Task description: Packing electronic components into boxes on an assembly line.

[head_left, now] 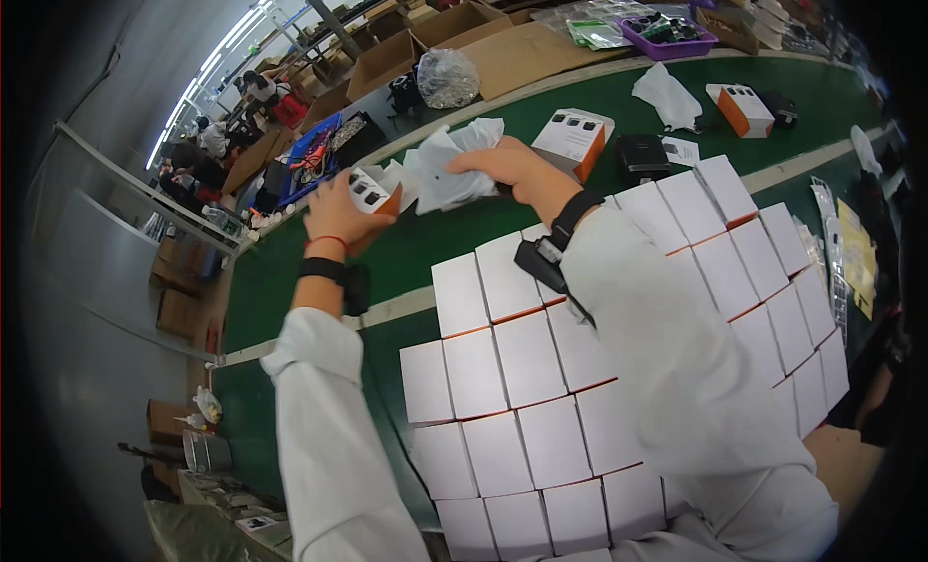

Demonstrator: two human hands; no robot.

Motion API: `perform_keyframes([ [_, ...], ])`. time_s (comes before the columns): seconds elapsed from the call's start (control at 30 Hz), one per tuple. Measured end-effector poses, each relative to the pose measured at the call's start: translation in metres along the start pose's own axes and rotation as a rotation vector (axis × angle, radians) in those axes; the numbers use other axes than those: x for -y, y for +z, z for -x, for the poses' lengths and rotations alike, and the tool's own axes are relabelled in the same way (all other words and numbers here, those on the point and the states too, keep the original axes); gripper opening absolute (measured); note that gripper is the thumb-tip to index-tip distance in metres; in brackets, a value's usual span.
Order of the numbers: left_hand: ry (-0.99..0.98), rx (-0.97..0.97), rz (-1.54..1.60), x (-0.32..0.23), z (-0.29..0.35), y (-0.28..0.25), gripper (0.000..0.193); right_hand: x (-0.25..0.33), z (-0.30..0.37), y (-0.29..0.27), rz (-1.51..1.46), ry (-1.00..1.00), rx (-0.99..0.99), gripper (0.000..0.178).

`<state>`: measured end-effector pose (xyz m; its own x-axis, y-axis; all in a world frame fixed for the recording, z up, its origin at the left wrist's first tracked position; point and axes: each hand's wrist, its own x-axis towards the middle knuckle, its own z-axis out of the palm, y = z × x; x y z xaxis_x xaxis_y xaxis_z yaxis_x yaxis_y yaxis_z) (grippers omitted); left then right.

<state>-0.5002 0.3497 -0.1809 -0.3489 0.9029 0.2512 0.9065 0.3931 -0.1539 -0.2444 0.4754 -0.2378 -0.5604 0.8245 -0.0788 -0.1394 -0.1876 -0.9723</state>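
- A small white and orange box (pixel 372 192) is being held in the left hand (pixel 338 217), the fingers being closed round its lower part while its open end is being turned toward the right hand.
- A white plastic bag (pixel 449 166) is being pinched in the right hand (pixel 512 171), fingers being curled shut on its right edge; the bag is being spread out leftward from that grip.
- The bag's left edge is being brought up against the box's open end; whether it is touching or already going in cannot be told.
- The bag's long axis is being kept roughly in line with the box, running left to right between the two hands.
- Both hands are being held above the green belt (pixel 416 248), just beyond a block of closed white boxes (pixel 527 364) being stacked side by side near the person.
- Another box (pixel 572 142) and a black device (pixel 643 156) are lying further along the belt, well apart from the hands, the right hand being the nearer.
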Motion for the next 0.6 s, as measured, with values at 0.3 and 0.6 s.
perform_keyframes([
  [0.3, 0.486, -0.147, 0.173, -0.075, 0.028, 0.022, 0.108, 0.016, 0.016, -0.024, 0.388, 0.157, 0.064, 0.074],
  [0.6, 0.706, -0.037, 0.355, -0.098, -0.004, 0.089, 0.027, -0.019, -0.032, -0.021, 0.060, 0.046, -0.111, 0.090],
])
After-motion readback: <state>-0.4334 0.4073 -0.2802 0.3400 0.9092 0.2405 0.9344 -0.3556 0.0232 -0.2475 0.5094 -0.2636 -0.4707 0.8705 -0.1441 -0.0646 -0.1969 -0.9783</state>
